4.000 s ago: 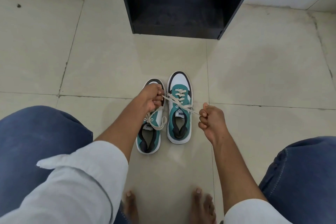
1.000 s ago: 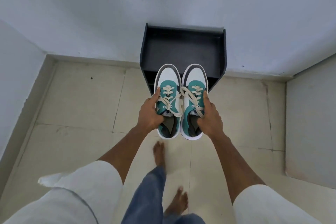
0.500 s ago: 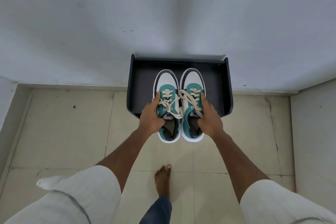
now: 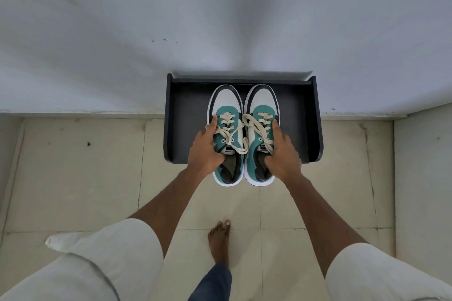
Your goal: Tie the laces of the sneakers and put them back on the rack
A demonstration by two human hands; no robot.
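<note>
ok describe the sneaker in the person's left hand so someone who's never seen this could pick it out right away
Find the dark rack standing against the pale wall; a pair of teal and white sneakers is held over its top shelf, toes toward the wall. The one you want is the left sneaker, gripped by the left hand. Unlike the right sneaker beside it, it lies nearer the rack's left wall.

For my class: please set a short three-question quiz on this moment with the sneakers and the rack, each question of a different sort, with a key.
1. True or false: each hand holds one sneaker.
2. Which part of the sneakers sticks out past the front edge of the black rack? A) toes B) heels
3. Fill in: the toes point toward the ____.

Key:
1. True: left hand grips the left sneaker, right hand the right sneaker.
2. B
3. wall
</note>
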